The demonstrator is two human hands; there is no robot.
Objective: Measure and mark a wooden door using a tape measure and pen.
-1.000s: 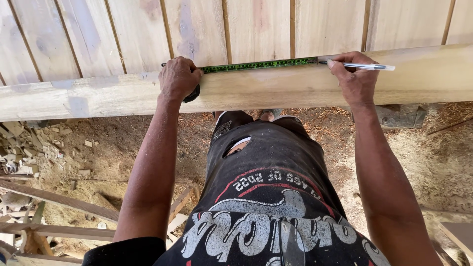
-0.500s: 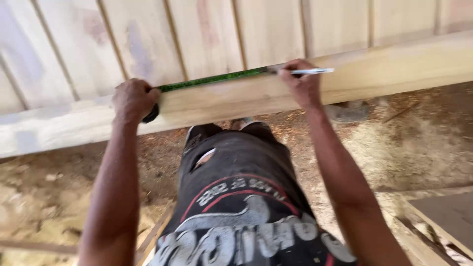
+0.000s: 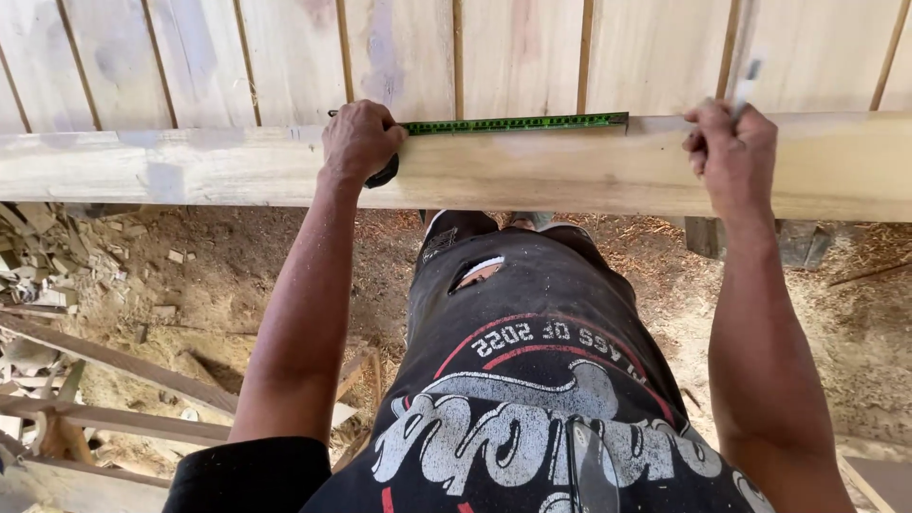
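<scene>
A long pale wooden beam (image 3: 532, 171) runs across the view in front of me. My left hand (image 3: 359, 141) grips a black tape measure case on the beam's upper edge. Its green tape (image 3: 518, 123) stretches rightward along that edge and ends near the middle. My right hand (image 3: 730, 152) rests on the beam further right, apart from the tape's end, closed around a white pen (image 3: 746, 85) that points up.
Vertical wooden planks (image 3: 399, 57) form a wall behind the beam. Below lies sawdust-covered ground (image 3: 237, 275), with wood scraps (image 3: 57, 256) at the left and loose timber lengths (image 3: 104, 380) at the lower left. A dark block (image 3: 703, 236) stands under the beam at right.
My right hand has left the tape's end and slid right along the beam, the pen now upright. The left hand still holds the tape case. The camera has shifted.
</scene>
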